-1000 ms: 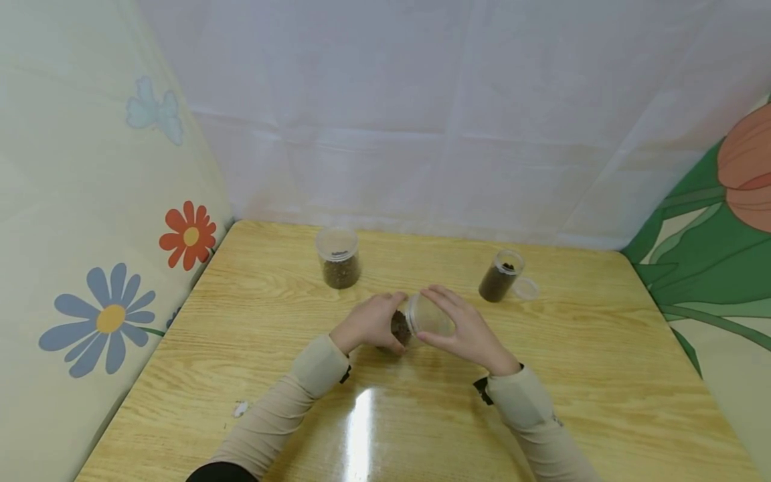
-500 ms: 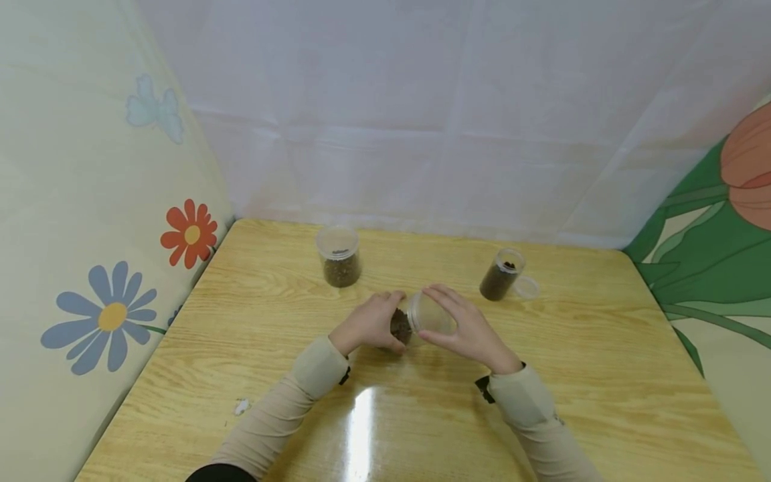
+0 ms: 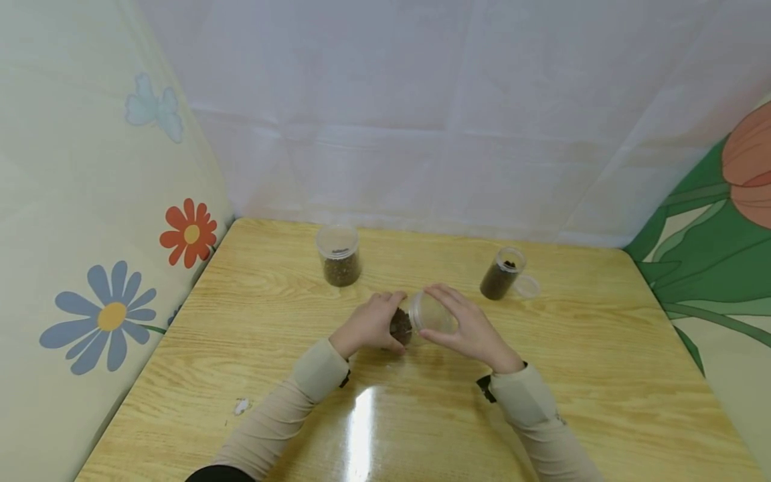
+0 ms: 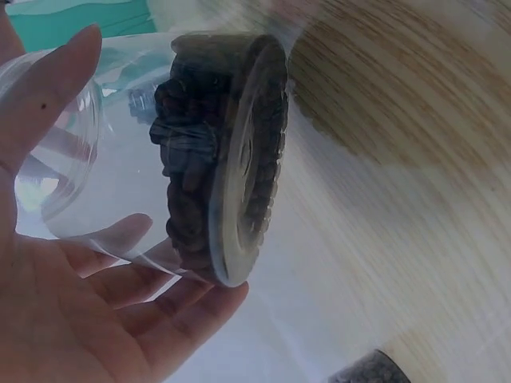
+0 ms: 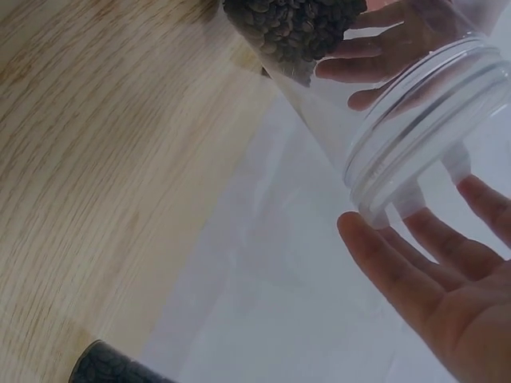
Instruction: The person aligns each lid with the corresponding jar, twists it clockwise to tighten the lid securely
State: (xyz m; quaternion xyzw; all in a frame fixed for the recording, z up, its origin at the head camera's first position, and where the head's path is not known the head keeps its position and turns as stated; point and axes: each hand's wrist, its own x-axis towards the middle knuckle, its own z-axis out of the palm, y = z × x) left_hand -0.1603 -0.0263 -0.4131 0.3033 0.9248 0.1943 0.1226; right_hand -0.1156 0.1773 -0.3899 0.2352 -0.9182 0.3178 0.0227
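Observation:
A clear round jar (image 3: 401, 327) lies tilted on its side between the hands, with dark seed-like pieces (image 4: 192, 159) gathered toward its base. My left hand (image 3: 373, 323) grips the jar's body, thumb on one side and fingers on the other. Its ribbed base faces the table in the left wrist view. At the other end, my right hand (image 3: 466, 328) holds the clear screw lid (image 3: 430, 314) between thumb and fingers. Right fingertips (image 5: 359, 231) sit at the lid's rim, and the left fingers show through the clear wall.
On the wooden table (image 3: 271, 301), a wide clear jar (image 3: 340, 268) of dark pieces stands at the back left. A narrower jar (image 3: 497, 281) with dark contents stands at the back right, a clear disc (image 3: 527, 287) beside it. A white curtain (image 3: 385, 134) hangs behind.
The right hand and the lid have shifted very slightly right. The left hand keeps its grip on the jar in nearly the same place.

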